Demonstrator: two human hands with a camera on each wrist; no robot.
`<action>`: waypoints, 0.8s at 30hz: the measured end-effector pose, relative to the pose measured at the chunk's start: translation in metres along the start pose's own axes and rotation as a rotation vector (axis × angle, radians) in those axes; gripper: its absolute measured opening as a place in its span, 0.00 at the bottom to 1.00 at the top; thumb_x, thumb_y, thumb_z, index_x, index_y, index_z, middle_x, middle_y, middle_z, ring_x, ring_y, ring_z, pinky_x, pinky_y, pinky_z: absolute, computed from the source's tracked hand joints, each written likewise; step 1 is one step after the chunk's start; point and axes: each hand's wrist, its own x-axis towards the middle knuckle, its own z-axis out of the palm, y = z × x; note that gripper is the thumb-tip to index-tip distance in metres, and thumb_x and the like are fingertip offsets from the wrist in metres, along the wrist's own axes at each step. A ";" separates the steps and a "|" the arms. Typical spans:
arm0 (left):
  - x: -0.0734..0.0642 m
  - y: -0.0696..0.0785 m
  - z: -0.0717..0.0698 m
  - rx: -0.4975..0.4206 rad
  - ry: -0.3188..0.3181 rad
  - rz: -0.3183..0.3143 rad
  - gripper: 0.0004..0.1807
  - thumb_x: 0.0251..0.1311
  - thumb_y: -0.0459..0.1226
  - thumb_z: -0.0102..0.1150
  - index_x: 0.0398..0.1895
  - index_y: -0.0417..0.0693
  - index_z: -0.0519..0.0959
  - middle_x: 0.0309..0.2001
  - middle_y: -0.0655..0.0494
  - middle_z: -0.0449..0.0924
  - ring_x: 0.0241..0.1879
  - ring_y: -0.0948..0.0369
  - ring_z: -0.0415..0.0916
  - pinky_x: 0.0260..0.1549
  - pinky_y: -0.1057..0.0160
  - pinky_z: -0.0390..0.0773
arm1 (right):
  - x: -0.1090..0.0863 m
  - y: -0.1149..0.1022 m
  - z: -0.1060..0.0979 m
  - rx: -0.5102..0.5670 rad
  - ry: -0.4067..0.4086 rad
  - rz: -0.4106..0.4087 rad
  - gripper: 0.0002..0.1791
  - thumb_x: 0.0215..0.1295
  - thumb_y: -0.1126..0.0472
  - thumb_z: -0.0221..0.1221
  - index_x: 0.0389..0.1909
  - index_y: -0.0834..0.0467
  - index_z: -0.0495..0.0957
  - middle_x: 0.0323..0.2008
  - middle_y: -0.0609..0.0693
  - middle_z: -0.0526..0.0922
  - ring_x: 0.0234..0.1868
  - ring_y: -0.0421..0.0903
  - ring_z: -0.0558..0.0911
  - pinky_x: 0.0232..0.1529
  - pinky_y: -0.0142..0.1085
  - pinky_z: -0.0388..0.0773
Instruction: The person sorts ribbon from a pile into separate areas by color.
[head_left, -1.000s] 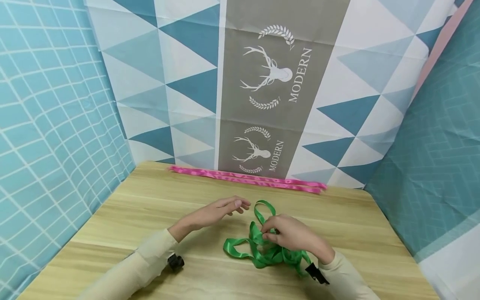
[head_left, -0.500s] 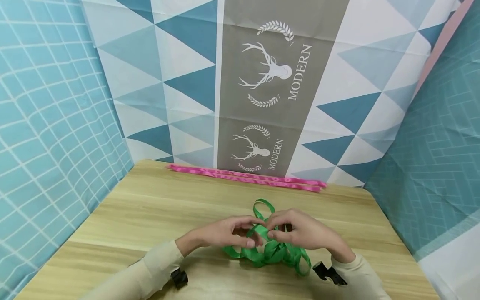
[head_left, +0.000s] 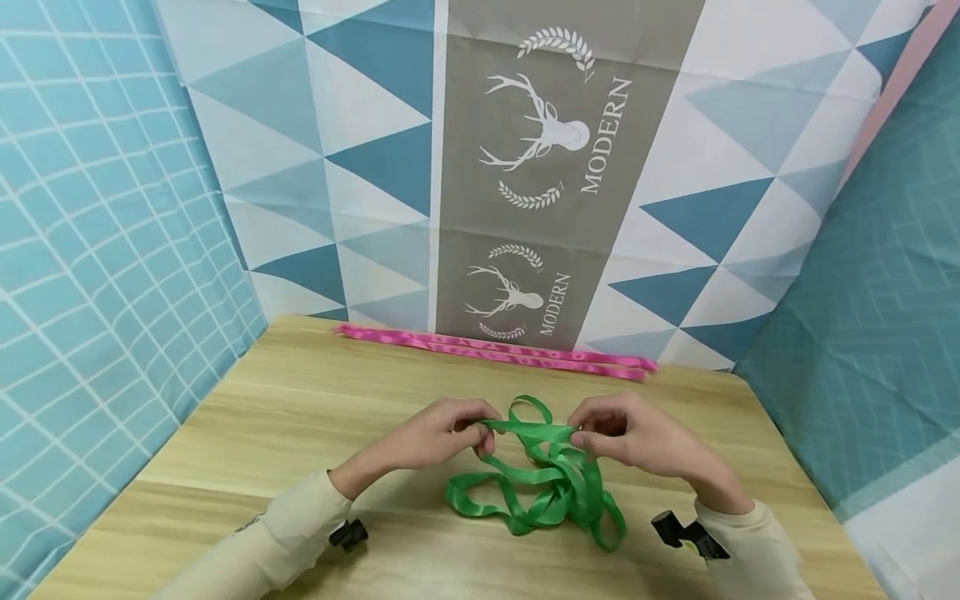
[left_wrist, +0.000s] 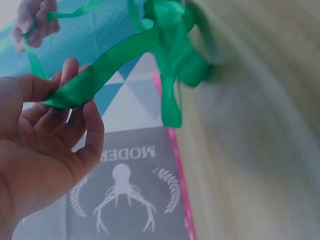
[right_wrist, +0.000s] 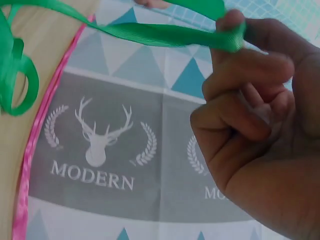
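A long green ribbon (head_left: 573,492) lies in a loose, looped heap near the middle of the wooden table. My left hand (head_left: 444,433) pinches one stretch of it between thumb and fingers, which the left wrist view shows as a flat strip running over the fingers. To the right, my right hand (head_left: 637,433) pinches another part; in the right wrist view the ribbon folds at the thumb and fingertip. Between the two hands a short length is drawn nearly straight above the heap. Several loops, one behind and others in front, rest on the wood.
Two pink ribbons (head_left: 495,350) lie side by side along the table's back edge. Behind them hangs a patterned cloth (head_left: 517,167) with deer heads; a blue grid-patterned cloth (head_left: 112,208) borders the left side. The wooden table (head_left: 300,400) extends around the heap.
My left hand first came in to the green ribbon and took hold of it beside the right hand. Then the hands moved apart, drawing a length of ribbon out between them.
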 end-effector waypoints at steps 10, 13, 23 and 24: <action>-0.007 0.011 -0.035 0.227 0.305 -0.081 0.09 0.78 0.37 0.51 0.44 0.54 0.82 0.30 0.61 0.82 0.28 0.60 0.74 0.28 0.61 0.73 | -0.008 0.008 -0.017 -0.089 0.264 -0.039 0.04 0.69 0.65 0.66 0.39 0.53 0.84 0.22 0.47 0.79 0.17 0.41 0.71 0.18 0.35 0.68; -0.007 0.012 -0.040 0.185 0.299 -0.087 0.09 0.78 0.39 0.50 0.44 0.51 0.82 0.30 0.57 0.80 0.30 0.58 0.75 0.32 0.58 0.75 | -0.009 0.008 -0.023 -0.094 0.305 -0.015 0.03 0.69 0.64 0.66 0.40 0.53 0.84 0.23 0.49 0.80 0.17 0.43 0.73 0.18 0.36 0.69; -0.005 0.014 -0.040 -0.447 0.210 -0.160 0.18 0.78 0.40 0.52 0.62 0.37 0.70 0.33 0.47 0.76 0.35 0.51 0.77 0.49 0.56 0.75 | -0.017 0.009 -0.033 -0.103 0.390 0.160 0.08 0.74 0.57 0.62 0.43 0.57 0.84 0.23 0.53 0.79 0.20 0.49 0.70 0.20 0.40 0.64; -0.005 0.015 -0.040 -0.534 0.204 -0.159 0.19 0.78 0.39 0.52 0.64 0.37 0.68 0.33 0.47 0.74 0.34 0.53 0.76 0.46 0.57 0.76 | -0.017 0.011 -0.034 -0.104 0.397 0.169 0.09 0.74 0.56 0.62 0.43 0.57 0.84 0.23 0.53 0.79 0.20 0.49 0.70 0.20 0.40 0.64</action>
